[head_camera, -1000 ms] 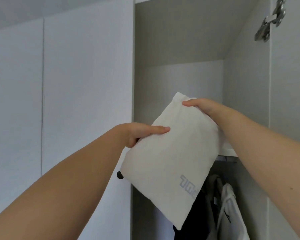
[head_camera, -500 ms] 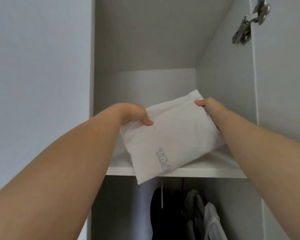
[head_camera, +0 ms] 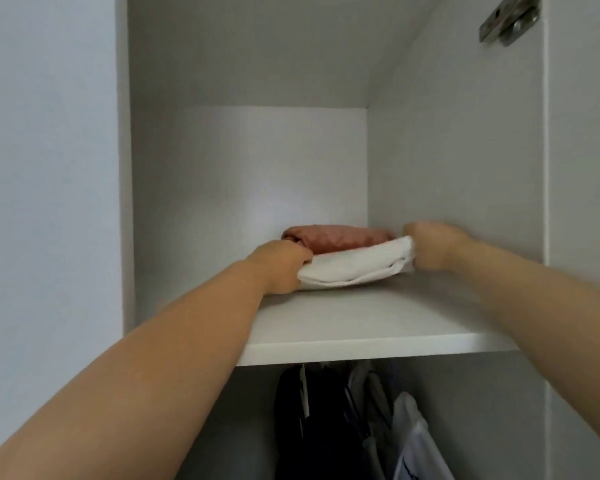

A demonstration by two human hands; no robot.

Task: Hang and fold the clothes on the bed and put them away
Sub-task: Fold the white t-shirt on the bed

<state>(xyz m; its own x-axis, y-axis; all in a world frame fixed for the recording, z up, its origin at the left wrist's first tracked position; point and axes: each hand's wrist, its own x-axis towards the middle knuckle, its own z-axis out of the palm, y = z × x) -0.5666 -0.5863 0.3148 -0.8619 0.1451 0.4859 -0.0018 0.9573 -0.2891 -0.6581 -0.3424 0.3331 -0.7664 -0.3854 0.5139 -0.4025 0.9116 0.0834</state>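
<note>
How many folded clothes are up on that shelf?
2. A white one lies at the front of the shelf, the left hand and right hand gripping its ends. A reddish-pink one sits right behind it. More could be hidden behind them.

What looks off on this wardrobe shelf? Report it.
Nothing stands out. The folded white garment lies on the shelf before the pink garment, left hand and right hand gripping its ends; its right end sits slightly higher.

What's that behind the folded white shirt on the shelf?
A folded pink garment lies behind the white shirt, nearer the back wall. Only its top shows; the shirt and the left hand cover its lower part.
</note>
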